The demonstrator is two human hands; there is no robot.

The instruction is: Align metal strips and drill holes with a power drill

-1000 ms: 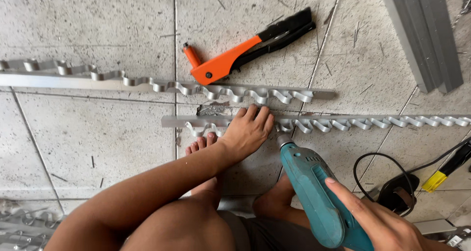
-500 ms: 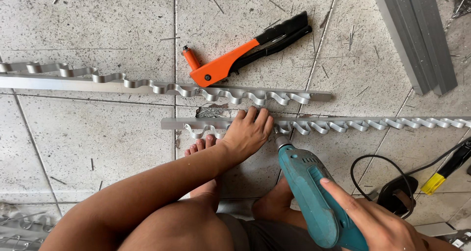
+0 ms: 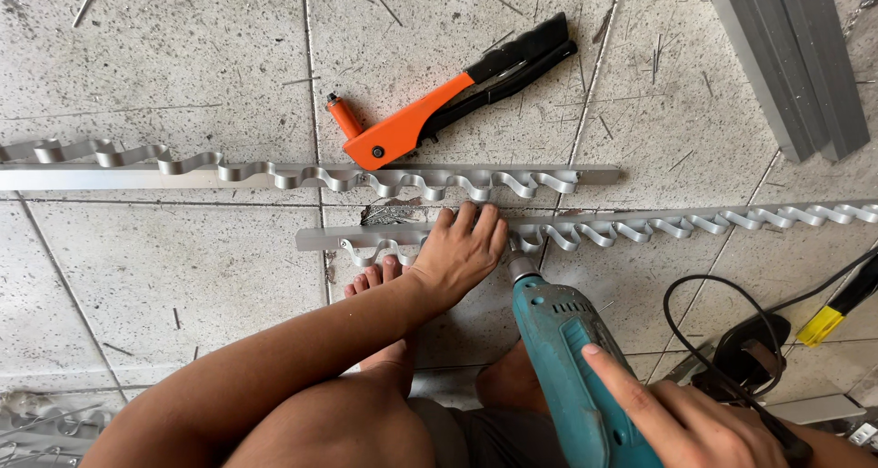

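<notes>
Head view looks down on a grey speckled tile floor (image 3: 165, 285) with thin dark lines between the tiles. Two long silver metal strips with wavy curls lie on it, both running from 9 o'clock to 3 o'clock. The far wavy silver strip (image 3: 274, 173) sits higher up. The near wavy silver strip (image 3: 658, 225) is the one in hand, just below it.

The left hand (image 3: 457, 253) lies flat on the near strip, fingers spread and pressing it down. The right hand (image 3: 686, 422), at 5 o'clock, has its grip wrapped around a teal power drill (image 3: 562, 358). The drill points toward 11 o'clock, and its tip touches the near strip right beside the left hand. So the right hand is nearer the work spot.

An orange and black hand riveter (image 3: 448, 102) lies at 12 o'clock, past the far strip. Grey metal bars (image 3: 786, 56) lean at 2 o'clock. A yellow and black tool (image 3: 837, 308) and a black cord (image 3: 722, 294) lie at 4 o'clock. No labels can be made out.
</notes>
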